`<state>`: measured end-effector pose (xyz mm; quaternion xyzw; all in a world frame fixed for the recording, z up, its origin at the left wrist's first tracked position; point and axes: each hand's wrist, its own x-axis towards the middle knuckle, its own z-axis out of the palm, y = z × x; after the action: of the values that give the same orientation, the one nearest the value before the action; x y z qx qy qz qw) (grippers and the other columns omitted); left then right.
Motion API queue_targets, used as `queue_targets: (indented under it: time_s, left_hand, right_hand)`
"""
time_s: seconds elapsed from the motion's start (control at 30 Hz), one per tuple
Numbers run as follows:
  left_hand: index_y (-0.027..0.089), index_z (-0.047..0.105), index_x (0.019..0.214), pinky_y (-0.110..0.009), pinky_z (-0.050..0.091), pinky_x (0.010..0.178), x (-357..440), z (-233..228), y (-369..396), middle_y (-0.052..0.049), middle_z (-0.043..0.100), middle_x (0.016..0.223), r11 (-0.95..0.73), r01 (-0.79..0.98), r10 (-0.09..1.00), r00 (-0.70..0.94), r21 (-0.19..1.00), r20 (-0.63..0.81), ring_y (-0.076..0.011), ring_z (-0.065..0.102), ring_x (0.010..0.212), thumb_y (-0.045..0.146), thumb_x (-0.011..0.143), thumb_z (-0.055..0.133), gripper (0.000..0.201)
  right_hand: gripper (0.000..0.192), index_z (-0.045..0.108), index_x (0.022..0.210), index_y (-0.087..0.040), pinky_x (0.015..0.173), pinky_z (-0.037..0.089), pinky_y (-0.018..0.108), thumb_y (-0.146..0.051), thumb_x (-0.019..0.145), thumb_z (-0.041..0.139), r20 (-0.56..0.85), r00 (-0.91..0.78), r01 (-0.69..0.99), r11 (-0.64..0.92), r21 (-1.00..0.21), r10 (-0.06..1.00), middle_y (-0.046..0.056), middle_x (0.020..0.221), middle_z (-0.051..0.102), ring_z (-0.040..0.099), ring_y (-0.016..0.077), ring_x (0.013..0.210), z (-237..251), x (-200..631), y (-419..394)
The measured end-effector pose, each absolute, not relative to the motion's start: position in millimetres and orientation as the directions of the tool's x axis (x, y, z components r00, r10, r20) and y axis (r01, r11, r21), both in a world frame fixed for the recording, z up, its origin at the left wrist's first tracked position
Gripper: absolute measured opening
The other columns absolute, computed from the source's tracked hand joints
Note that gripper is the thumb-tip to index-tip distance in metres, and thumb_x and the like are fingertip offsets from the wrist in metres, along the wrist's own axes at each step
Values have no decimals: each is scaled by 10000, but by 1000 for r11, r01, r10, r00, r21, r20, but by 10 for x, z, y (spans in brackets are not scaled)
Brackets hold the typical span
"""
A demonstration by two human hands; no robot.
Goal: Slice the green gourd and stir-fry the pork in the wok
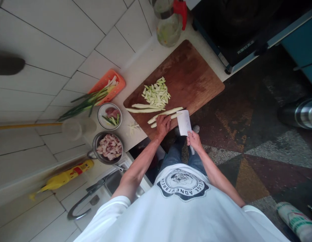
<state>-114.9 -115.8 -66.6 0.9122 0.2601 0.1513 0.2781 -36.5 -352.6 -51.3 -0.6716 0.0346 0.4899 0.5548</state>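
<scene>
My right hand [194, 139] grips a cleaver [184, 123] by its handle; the broad blade stands at the right end of pale green vegetable strips. With bent fingers, my left hand [163, 126] presses the vegetable strips [152, 120] down on the wooden cutting board [193, 74]. Beyond them, more long strips [145, 108] lie on the board, touching a pile of slanted cut pieces [157, 92]. The underside of my left fingers is hidden.
Left of the board are an orange basket [117, 86] with scallions, a plate [99, 114] of meat and green pieces, and a pot [95, 143] of raw chopped meat. A glass jug [168, 32] stands behind the board; a stove [221, 40] is at upper right, a faucet [77, 215] lower left.
</scene>
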Motion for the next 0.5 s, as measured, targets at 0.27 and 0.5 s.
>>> queue_targets:
  time_s: [0.27,0.5]
  left_hand:
    - [242,788,1135,-462,459,956,-1192,-767,-1141,-92,664,1050,-706,402,576,806,583,140,-251,575,1042,405,1123,494,337]
    - [240,792,1137,-458,479,953,-1210,-765,-1147,-91,674,1056,-704,395,576,804,590,149,-246,587,1041,407,1126,473,360]
  right_hand:
    - [513,494,883,-253,383,436,230,-752,925,606,-683,532,-573,-380,-726,501,-75,592,491,461,103,425,-496,-458,-3460]
    - [533,484,886,-260,391,434,229,-782,916,585,-685,523,-565,-395,-724,507,-73,598,495,469,109,428,-529,-514,-3464]
